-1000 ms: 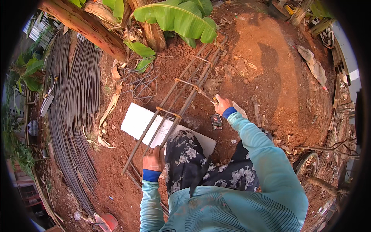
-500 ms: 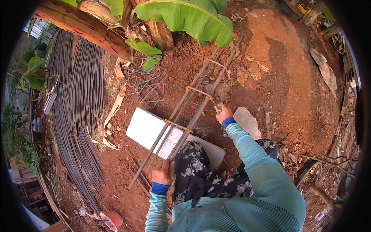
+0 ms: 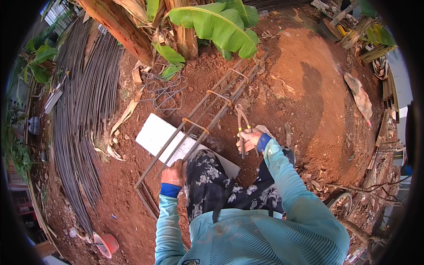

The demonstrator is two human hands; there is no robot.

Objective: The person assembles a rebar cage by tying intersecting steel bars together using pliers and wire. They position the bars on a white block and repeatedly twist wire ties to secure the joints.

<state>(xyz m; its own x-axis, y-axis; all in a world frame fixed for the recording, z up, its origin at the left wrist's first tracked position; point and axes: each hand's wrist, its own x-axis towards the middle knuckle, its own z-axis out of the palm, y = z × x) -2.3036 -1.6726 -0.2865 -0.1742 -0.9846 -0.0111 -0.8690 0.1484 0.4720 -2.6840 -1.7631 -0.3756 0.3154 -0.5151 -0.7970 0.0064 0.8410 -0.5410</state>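
Over on the left, a long bundle of dark steel rods [image 3: 95,104] sweeps across the red soil, with a tipped red container [image 3: 107,245] near its lower end. To its right lies a tangle of loose bent stirrups [image 3: 170,95], under a banana plant whose broad green leaf [image 3: 216,26] hangs over the far end of the work.

The left hand [image 3: 173,173] is at the near end of the rebar cage [image 3: 217,119], fingers curled at a bar; I can't tell whether it truly grips or only steadies it. The cage slants away from the person, its near part crossing a white slab [image 3: 155,134], its far end close to the leaf.

Just right of the cage, the right hand [image 3: 250,140] holds a pair of pincers [image 3: 243,118] by the handles, which are spread apart. Here is the change: the pincers' head, a moment ago up against the bars by the middle stirrup [image 3: 219,95], now stands off the steel, near that corner, pointing away from the person. So nothing is being pinched there now, and work at that joint looks paused to me. Farther right, a stained cloth [image 3: 358,98] lies on the soil.
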